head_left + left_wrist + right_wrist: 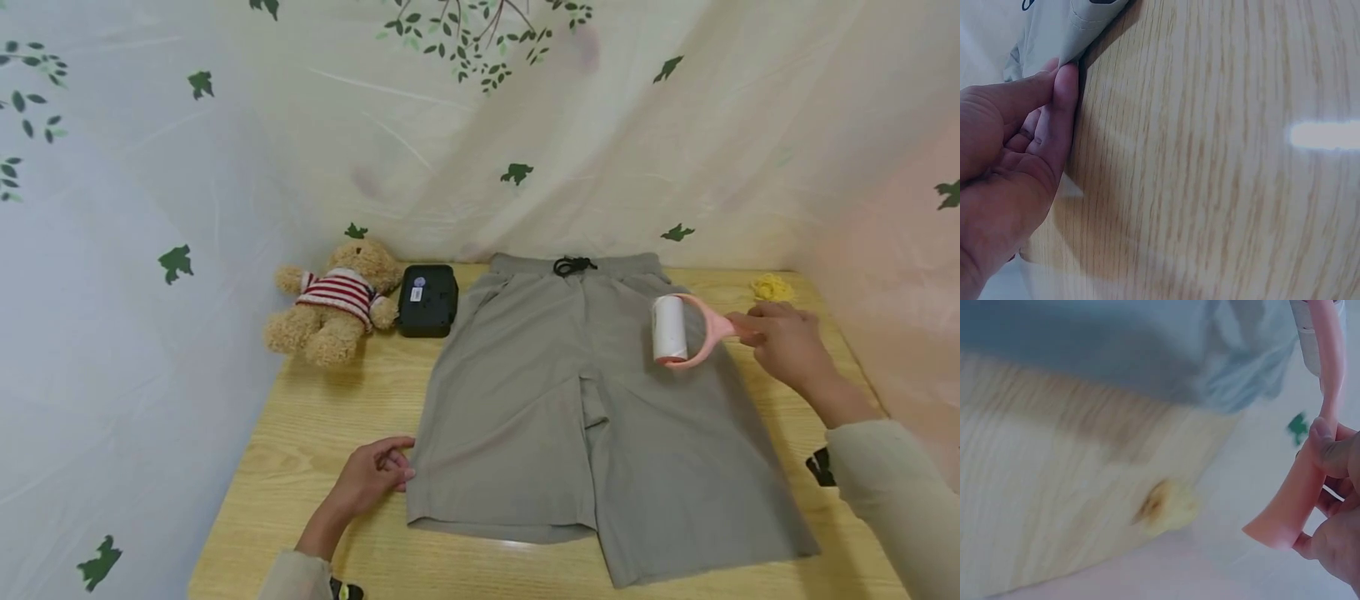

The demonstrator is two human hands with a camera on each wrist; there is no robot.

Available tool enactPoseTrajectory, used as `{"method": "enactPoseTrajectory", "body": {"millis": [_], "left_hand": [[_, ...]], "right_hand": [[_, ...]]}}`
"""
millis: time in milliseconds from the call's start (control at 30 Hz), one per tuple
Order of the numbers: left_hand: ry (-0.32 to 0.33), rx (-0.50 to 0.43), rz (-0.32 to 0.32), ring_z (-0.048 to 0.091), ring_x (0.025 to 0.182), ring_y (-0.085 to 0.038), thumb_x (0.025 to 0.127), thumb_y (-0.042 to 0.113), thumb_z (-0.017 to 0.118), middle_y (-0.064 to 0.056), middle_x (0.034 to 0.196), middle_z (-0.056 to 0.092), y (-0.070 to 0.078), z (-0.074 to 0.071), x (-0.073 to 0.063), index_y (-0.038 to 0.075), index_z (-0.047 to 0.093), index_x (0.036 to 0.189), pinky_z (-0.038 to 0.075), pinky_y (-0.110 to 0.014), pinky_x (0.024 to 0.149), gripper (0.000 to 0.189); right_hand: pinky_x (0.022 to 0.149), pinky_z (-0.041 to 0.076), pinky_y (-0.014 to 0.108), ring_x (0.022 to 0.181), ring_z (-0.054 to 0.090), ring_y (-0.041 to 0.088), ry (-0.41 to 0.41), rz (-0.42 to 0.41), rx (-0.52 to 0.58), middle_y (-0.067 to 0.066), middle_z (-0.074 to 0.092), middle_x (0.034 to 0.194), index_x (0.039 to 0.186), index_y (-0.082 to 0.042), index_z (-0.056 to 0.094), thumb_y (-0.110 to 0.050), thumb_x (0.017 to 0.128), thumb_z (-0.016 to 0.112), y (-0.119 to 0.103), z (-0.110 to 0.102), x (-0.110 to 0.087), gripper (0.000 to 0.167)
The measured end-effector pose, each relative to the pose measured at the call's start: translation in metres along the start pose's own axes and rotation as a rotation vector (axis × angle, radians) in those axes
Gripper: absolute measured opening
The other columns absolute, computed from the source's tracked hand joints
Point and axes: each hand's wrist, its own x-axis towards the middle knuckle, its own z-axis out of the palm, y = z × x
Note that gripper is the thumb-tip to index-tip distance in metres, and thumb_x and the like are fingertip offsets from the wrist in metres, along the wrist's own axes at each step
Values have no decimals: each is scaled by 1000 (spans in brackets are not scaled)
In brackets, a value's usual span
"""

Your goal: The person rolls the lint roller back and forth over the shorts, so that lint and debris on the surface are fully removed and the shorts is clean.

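Grey shorts (510, 417) lie spread out on the wooden table, waistband at the back with a black drawstring (574, 266). My left hand (372, 475) is at the left leg's outer edge near the hem; the left wrist view shows its thumb and fingertips (1066, 80) pinching the cloth (1075, 37). My right hand (791, 346) grips the pink handle of a lint roller (670, 329), fingers wrapped around it in the right wrist view (1307, 481). The roller's white cylinder overlaps the right leg's upper part in the head view.
A teddy bear (337, 300) in a red-and-white striped top sits at the back left beside a black box-like object (427, 302). A yellow tangled bundle (772, 287) lies at the back right corner. Leaf-printed white curtains (450, 183) enclose the table's back and sides.
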Motion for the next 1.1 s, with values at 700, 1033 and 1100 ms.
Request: {"method": "enactPoseTrajectory", "body": {"millis": [700, 1033, 1100], "left_hand": [[-2, -11, -15, 62, 70, -19, 84, -5, 69, -15, 88, 60, 2, 0, -1, -9, 55, 127, 60, -35, 64, 46], [-2, -9, -3, 62, 69, -17, 83, -5, 70, -16, 87, 60, 3, 1, -2, -10, 55, 126, 60, -35, 63, 46], [-1, -12, -3, 62, 69, -16, 83, -5, 70, -15, 87, 60, 2, 1, -2, -10, 55, 126, 60, -35, 64, 46]], "right_hand": [[73, 39, 62, 85, 51, 29, -28, -225, 60, 8, 61, 88, 104, -8, 74, 10, 71, 76, -72, 45, 2, 38], [78, 37, 65, 84, 50, 27, -94, -155, 78, 6, 58, 85, 107, -5, 73, 13, 70, 74, -68, 45, 1, 42], [79, 36, 68, 84, 52, 29, -106, -136, 74, 7, 59, 85, 108, -5, 73, 12, 72, 73, -64, 41, 0, 40]]}}
